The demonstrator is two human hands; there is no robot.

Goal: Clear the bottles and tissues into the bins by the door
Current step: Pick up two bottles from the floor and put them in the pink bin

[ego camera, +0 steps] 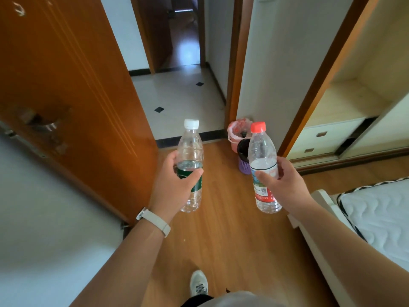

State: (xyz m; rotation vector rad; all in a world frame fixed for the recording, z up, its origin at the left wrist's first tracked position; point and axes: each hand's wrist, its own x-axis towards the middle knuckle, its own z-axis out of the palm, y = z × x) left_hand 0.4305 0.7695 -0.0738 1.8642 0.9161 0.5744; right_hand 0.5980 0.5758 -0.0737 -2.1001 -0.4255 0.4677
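White-capped bottle (pixel 190 147): upright, left hand (pixel 177 182) wrapped round its label. Red-capped bottle (pixel 262 149): likewise, right hand (pixel 287 185). One per hand, likely for a single trip. Pink bin (pixel 234 140), purple bin (pixel 244 167): floor's edge beside doorframe (pixel 231 85), ahead.

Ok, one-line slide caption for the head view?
Left hand grips the green-label bottle, right hand the red-label bottle; pink bin and purple bin wait ahead by the doorway.

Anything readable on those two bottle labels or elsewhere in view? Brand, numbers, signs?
Green label on the white-capped bottle, left hand: white print, too blurred to read.
Red-and-white label on the red-capped bottle, right hand: small print, too small to read.
No other readable text in view.
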